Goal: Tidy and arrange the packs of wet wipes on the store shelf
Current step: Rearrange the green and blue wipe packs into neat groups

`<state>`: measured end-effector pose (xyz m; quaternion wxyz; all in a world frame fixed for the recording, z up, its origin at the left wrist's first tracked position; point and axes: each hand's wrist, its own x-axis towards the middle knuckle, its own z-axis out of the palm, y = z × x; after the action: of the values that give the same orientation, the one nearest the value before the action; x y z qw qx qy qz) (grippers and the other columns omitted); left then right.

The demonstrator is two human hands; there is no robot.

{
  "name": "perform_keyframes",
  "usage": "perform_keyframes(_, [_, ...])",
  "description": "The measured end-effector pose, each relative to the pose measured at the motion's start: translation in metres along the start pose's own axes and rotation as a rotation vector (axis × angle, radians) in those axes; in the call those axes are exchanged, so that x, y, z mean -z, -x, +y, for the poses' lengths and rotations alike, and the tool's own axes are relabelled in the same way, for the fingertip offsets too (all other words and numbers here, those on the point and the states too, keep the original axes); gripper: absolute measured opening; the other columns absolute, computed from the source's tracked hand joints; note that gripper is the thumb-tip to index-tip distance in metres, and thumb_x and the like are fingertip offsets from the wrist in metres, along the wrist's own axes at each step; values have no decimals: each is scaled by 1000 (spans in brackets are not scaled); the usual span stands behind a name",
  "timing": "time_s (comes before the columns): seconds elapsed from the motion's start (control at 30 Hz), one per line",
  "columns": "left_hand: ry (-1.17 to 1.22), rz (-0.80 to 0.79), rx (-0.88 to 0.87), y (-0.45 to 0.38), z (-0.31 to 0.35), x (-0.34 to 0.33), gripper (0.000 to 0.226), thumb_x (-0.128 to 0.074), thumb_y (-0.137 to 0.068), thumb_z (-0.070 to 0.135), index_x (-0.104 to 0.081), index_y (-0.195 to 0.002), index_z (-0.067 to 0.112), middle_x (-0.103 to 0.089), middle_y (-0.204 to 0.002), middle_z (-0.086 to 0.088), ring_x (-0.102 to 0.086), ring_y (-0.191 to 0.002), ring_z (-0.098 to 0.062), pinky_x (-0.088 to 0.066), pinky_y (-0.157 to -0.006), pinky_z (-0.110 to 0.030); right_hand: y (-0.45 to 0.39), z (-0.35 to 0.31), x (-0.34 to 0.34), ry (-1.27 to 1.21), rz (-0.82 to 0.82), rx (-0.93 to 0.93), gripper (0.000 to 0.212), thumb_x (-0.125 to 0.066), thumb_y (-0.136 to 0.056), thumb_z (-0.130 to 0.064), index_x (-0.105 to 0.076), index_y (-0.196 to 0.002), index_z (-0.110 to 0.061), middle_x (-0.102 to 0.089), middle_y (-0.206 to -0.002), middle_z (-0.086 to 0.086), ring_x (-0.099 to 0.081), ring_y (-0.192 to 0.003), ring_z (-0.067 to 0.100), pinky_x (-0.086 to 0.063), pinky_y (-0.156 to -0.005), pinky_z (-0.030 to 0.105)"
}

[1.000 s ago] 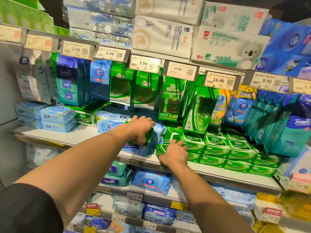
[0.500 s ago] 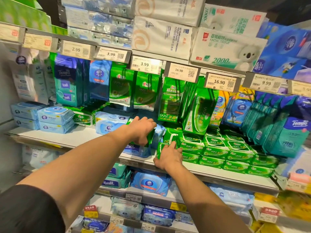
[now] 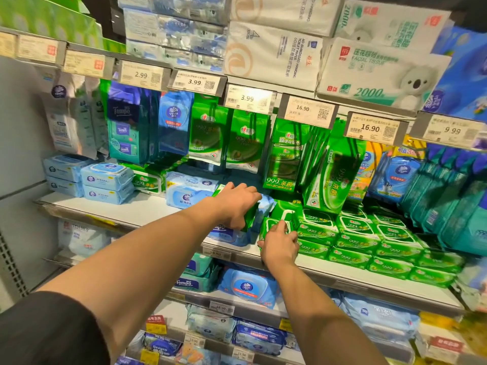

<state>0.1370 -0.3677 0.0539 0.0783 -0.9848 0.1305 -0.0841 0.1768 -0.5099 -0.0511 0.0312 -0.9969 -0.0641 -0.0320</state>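
Observation:
My left hand [image 3: 238,204] grips a green wet wipe pack [image 3: 249,219] from above, held over blue packs [image 3: 226,234] at the shelf's middle. My right hand [image 3: 279,242] grips another green pack [image 3: 271,224] that stands tilted at the left end of the stacked green packs [image 3: 353,243]. Those green packs lie in rows, two or three high, on the white shelf [image 3: 126,210]. Most of each held pack is hidden under my fingers.
Hanging green and blue packs [image 3: 245,143] fill the space above the shelf, under price tags [image 3: 247,98]. Light blue packs [image 3: 105,181] are stacked at the left. Teal packs [image 3: 453,204] crowd the right. Tissue bundles sit on the shelf above, and more wipes on the shelves below.
My right hand has shifted slightly left and forward along the green stack's end. My left hand has stayed on its green pack. The camera has drifted a little.

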Motion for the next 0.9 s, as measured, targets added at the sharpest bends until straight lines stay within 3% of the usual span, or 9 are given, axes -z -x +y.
perform_keyframes(0.27, [-3,-21,-4,6,1,1,72,-76,-70,26,-43,-134,17,-49,-126,-5,-47,-116,-27,-36,-93,-43,-3,2,-1,20,50,8,63,-54,-94,-51,-43,-137,-7,-36,-130,5,-41,-111,36,-47,-80,46])
perform_keyframes(0.37, [-5,-26,-18,11,2,3,74,-76,-71,25,-41,-137,17,-47,-131,-5,-46,-121,-27,-36,-96,-44,0,7,-1,-18,40,13,64,-56,-92,-53,-43,-139,-12,-37,-133,2,-40,-115,36,-46,-84,46])
perform_keyframes(0.57, [0,-21,-4,14,1,4,77,-77,-71,26,-39,-138,19,-47,-132,-4,-46,-122,-27,-36,-97,-43,9,27,4,-72,-9,114,87,-64,-84,-56,-21,-151,-20,-28,-147,1,-29,-132,35,-44,-98,48])
perform_keyframes(0.7, [-7,-27,13,8,8,5,75,-77,-71,26,-41,-136,18,-49,-128,-4,-48,-120,-27,-37,-95,-42,15,44,16,-140,11,156,90,-66,-80,-60,-26,-149,-19,-32,-148,1,-33,-132,33,-45,-97,47])
perform_keyframes(0.83, [3,-11,38,1,12,3,83,-81,-67,30,-39,-138,17,-50,-130,-4,-47,-122,-26,-36,-98,-42,18,39,36,-385,0,372,116,-75,-72,-61,-10,-156,-12,-17,-160,4,-16,-146,28,-24,-117,41])
perform_keyframes(0.9, [32,5,51,0,11,4,95,-85,-62,32,-36,-142,16,-51,-131,-4,-48,-122,-26,-38,-97,-41,16,25,46,-507,-36,443,130,-83,-66,-54,0,-156,-13,-10,-163,4,-10,-149,23,-18,-120,38])
